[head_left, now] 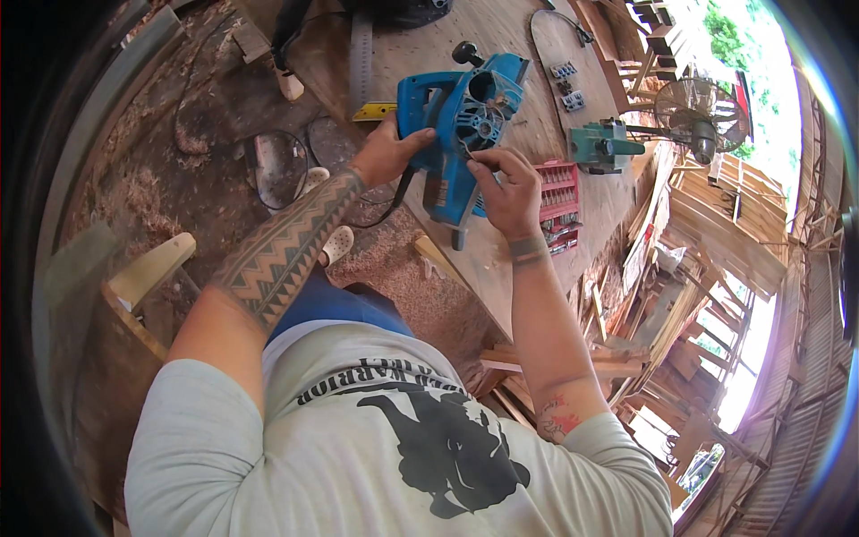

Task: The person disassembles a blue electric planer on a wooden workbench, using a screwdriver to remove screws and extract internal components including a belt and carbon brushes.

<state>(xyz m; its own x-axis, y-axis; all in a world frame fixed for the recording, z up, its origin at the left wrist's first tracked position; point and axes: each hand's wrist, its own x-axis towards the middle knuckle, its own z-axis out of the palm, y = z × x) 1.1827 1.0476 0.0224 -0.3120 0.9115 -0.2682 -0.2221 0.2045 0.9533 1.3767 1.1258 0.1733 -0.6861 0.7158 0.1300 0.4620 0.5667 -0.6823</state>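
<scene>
A blue electric hand planer (445, 190) is held over the wooden table, its side turned up toward me. The side cover is off, so the ribbed inner housing (481, 125) shows. My left hand (386, 150) is wrapped around the planer near its rear handle, thumb on top. At the lower edge of the exposed housing, the fingertips of my right hand (512, 192) are pinched together. Whatever lies between them is too small to make out. Just right of that hand is a red case (559, 190) with rows of small bits.
On the wooden table (501, 268) are a green bench vise (601, 148), small metal parts (565, 85) and a square with a yellow handle (374, 111). A fan (702, 116) stands beyond. Wood shavings (143, 201) cover the floor; stacked boards (716, 219) lie right.
</scene>
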